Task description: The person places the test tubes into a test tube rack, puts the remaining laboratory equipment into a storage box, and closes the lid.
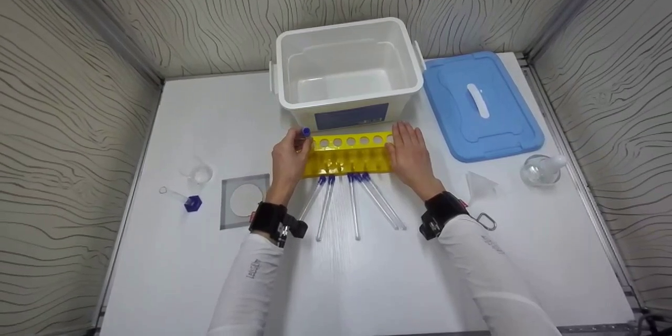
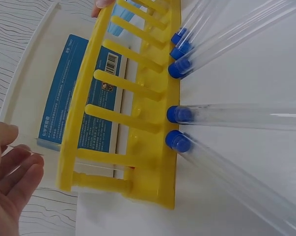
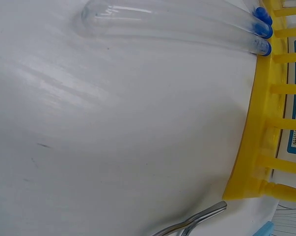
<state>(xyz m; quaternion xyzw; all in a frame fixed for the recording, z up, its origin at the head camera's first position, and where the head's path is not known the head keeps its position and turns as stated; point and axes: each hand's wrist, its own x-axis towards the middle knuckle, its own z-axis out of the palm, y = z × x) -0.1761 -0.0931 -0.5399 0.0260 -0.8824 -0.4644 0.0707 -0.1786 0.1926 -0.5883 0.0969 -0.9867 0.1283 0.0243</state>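
A yellow test tube rack (image 1: 349, 153) stands in front of the white bin. At its left end my left hand (image 1: 287, 164) pinches a clear test tube, whose blue cap (image 1: 305, 131) shows above the fingers. In the left wrist view the curled fingers (image 2: 20, 172) are beside the rack's top bar. My right hand (image 1: 412, 160) rests against the rack's right end, its fingers straight and its thumb at the rack's edge. Several blue-capped test tubes (image 1: 354, 210) lie fanned on the table, caps towards the rack's base (image 2: 162, 182).
Behind stands the open white bin (image 1: 349, 102), its blue lid (image 1: 483, 110) to the right. A bottle (image 1: 541, 170), a white funnel-like piece (image 1: 480, 186) and a metal loop (image 1: 487, 221) lie right. A grey tray (image 1: 227, 205), small glassware (image 1: 201, 173) and a blue-based cylinder (image 1: 192, 203) stand left.
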